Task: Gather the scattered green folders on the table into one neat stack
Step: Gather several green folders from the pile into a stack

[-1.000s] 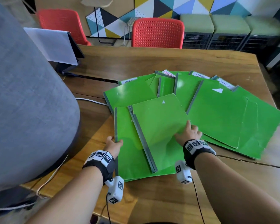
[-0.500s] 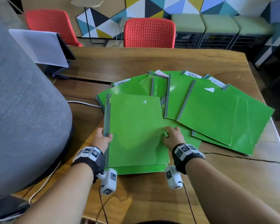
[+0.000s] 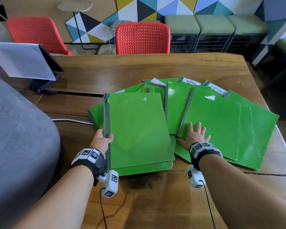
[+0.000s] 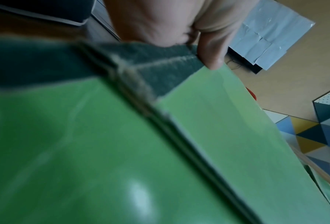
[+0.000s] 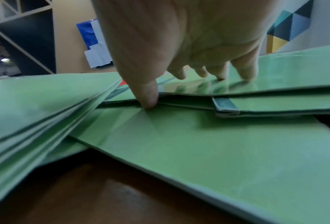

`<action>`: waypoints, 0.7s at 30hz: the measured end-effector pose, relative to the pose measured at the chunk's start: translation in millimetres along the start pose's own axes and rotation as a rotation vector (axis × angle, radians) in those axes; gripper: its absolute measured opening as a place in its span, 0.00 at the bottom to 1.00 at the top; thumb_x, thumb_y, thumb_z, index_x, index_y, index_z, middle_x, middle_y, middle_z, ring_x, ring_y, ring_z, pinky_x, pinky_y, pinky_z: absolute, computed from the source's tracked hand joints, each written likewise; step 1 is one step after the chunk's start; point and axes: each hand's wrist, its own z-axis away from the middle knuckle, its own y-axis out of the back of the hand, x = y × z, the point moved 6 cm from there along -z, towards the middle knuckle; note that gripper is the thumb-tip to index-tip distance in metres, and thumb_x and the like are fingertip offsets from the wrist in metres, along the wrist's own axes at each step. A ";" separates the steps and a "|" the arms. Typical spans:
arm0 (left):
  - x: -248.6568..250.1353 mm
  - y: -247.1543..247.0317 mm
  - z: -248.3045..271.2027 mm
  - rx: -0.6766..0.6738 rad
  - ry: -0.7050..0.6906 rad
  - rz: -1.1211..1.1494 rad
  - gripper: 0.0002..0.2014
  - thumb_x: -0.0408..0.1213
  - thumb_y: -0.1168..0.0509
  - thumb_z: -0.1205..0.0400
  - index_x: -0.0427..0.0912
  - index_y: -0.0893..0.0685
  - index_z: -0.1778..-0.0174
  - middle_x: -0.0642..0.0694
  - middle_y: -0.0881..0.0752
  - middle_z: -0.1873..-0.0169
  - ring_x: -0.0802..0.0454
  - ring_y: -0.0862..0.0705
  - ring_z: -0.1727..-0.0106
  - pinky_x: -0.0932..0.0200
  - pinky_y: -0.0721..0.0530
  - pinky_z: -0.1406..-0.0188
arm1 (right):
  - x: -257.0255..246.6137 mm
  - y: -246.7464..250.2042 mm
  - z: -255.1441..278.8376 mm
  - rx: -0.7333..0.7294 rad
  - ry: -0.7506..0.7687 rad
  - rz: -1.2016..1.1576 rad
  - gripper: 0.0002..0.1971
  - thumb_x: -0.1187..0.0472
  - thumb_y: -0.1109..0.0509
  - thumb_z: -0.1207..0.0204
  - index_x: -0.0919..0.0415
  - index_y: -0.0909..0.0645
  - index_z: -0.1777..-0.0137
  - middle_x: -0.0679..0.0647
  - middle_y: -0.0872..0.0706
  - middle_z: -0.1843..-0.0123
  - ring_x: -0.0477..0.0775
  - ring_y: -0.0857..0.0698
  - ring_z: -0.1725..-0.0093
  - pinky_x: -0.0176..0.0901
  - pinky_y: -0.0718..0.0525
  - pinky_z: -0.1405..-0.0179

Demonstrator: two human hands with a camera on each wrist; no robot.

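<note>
Two hands are working the green folders on the wooden table (image 3: 155,70). Our left hand (image 3: 101,141) is pinching the grey spine of the gathered stack (image 3: 137,129), thumb (image 4: 210,50) on top, fingers wrapping under. Just right of that grip, our right hand (image 3: 194,135) is lying flat with fingers spread on the nearest fanned folder (image 3: 211,123), its thumb (image 5: 147,91) pressing at that folder's edge. Beyond both hands, more loose folders (image 3: 172,90) are overlapping, some showing white labels.
</note>
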 end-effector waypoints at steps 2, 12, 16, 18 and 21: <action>1.9 -7.0 -8.3 -0.018 0.025 -0.026 0.20 0.34 0.34 0.17 0.38 0.26 0.29 0.40 0.17 0.41 0.39 0.19 0.38 0.50 0.26 0.41 | -2.0 -1.5 -4.4 -0.016 0.013 -0.008 0.42 0.41 0.37 0.21 0.48 0.58 0.15 0.58 0.62 0.13 0.70 0.55 0.15 0.75 0.45 0.22; 11.2 -28.8 -25.7 -0.056 0.056 -0.143 0.24 0.45 0.39 0.15 0.41 0.32 0.24 0.43 0.18 0.44 0.41 0.21 0.41 0.49 0.25 0.37 | -68.4 21.9 51.7 0.168 0.454 -0.090 0.37 0.70 0.48 0.18 0.40 0.57 0.17 0.49 0.51 0.13 0.59 0.47 0.15 0.71 0.42 0.21; 9.5 -43.6 -18.1 -0.119 0.180 0.012 0.42 0.67 0.42 0.22 0.44 0.41 0.17 0.41 0.35 0.20 0.38 0.34 0.20 0.36 0.37 0.22 | -112.8 -15.5 110.9 0.011 0.713 0.058 0.37 0.65 0.43 0.17 0.45 0.59 0.16 0.52 0.54 0.13 0.61 0.50 0.15 0.69 0.44 0.20; 11.8 -45.7 -15.9 -0.120 0.200 -0.009 0.52 0.73 0.39 0.30 0.42 0.43 0.17 0.41 0.39 0.17 0.38 0.38 0.18 0.35 0.38 0.22 | -122.9 -29.0 129.7 -0.056 0.789 0.107 0.31 0.47 0.45 0.15 0.50 0.52 0.16 0.53 0.51 0.13 0.60 0.48 0.15 0.66 0.41 0.20; 14.7 -44.4 -14.0 -0.089 0.179 -0.180 0.53 0.58 0.25 0.30 0.41 0.46 0.16 0.40 0.41 0.17 0.36 0.38 0.18 0.34 0.34 0.23 | -117.7 -26.8 125.8 -0.009 0.824 0.060 0.26 0.41 0.48 0.17 0.52 0.31 0.24 0.51 0.31 0.19 0.55 0.32 0.20 0.58 0.26 0.26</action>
